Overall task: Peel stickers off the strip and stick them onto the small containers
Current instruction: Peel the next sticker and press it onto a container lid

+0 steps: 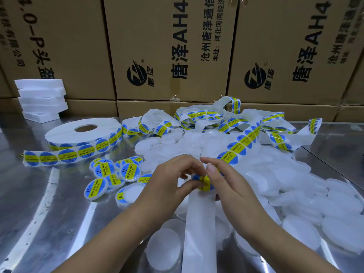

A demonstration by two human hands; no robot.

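A white backing strip (200,219) with blue-and-yellow round stickers runs from the bottom middle up between my hands and on toward the right. My left hand (169,186) and my right hand (226,184) meet over it, both pinching one blue-and-yellow sticker (204,182) at the strip's bend. Plain white small containers (295,186) lie heaped to the right and behind my hands. Several labelled containers (114,174) sit in a cluster left of my left hand.
A large sticker roll (82,134) lies at the left on the shiny metal table (39,213), with a loose strip end in front of it. Tangled strip loops (216,117) lie behind the heap. White foam blocks (41,99) are stacked far left. Cardboard boxes (173,48) wall the back.
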